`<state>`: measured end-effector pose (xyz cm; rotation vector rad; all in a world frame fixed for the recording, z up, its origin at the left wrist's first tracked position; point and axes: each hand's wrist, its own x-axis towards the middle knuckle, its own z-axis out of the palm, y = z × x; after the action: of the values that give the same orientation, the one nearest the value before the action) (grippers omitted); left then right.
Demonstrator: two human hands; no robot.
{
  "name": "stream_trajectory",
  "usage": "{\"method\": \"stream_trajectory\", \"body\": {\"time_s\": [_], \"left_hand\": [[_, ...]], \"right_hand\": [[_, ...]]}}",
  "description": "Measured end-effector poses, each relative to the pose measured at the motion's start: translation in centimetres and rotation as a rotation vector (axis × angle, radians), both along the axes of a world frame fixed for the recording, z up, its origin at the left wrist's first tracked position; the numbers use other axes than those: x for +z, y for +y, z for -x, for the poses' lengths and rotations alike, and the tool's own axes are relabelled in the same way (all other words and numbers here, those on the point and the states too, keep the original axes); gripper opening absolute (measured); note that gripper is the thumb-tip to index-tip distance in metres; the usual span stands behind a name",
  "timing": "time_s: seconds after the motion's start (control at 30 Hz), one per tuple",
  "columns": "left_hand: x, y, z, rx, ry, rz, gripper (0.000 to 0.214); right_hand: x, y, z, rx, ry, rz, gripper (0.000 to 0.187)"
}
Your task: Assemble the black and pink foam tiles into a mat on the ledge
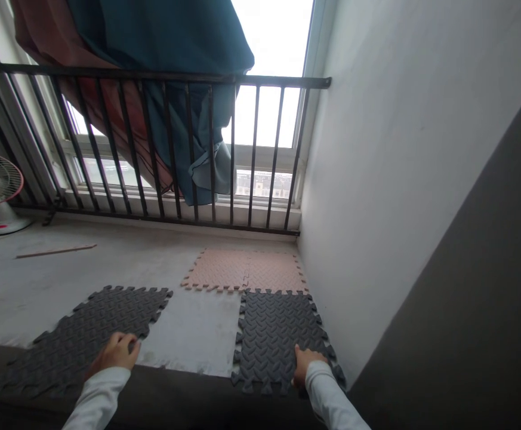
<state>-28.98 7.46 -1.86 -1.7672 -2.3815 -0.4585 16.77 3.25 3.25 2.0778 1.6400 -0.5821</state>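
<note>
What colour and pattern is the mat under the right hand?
The foam mat is dark grey with embossed tread, best seen in the head view.

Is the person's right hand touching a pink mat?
No, the right hand is on a dark gray foam mat, not a pink one.

The left hand [116, 352] is on the edge of a dark gray foam mat [85, 334], and the right hand [305, 365] touches the near edge of another dark mat [278, 337]. Two joined pink foam mats [244, 270] lie behind, beside the white wall [376, 179].
</note>
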Motion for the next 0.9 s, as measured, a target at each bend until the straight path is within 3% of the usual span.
{"method": "stream_trajectory", "body": {"time_s": [0.07,0.17,0.27,0.33,0.47,0.63,0.77,0.9], "left_hand": [[1.8,3.3,-4.5,-0.140,-0.057,0.039,0.023],[3.1,8.4,-12.2,-0.250,-0.097,0.265,0.025],[2.5,12.3,-18.4,-0.279,-0.093,0.336,0.024],[1.7,14.1,-21.0,-0.271,-0.087,0.350,0.027],[0.6,15.9,-23.4,-0.258,-0.071,0.366,0.026],[0.4,16.4,-24.2,-0.217,-0.047,0.390,0.029],[1.5,17.0,-24.2,-0.263,-0.010,0.404,0.029],[3.8,17.7,-24.2,-0.307,0.018,0.368,0.030]], "right_hand": [[0.3,0.0,0.2,-0.011,0.004,0.015,0.096],[0.5,0.2,0.2,-0.008,0.015,0.026,0.100],[0.3,0.3,0.3,-0.017,0.006,0.021,0.106],[0.0,0.3,0.3,-0.025,0.000,0.009,0.107],[-0.8,0.3,0.2,-0.026,-0.021,-0.029,0.108],[-1.4,0.1,0.1,-0.005,-0.036,-0.032,0.109],[-1.1,0.1,0.2,-0.003,-0.042,-0.025,0.107],[-0.6,0.1,0.4,-0.006,-0.040,0.005,0.108]]}}
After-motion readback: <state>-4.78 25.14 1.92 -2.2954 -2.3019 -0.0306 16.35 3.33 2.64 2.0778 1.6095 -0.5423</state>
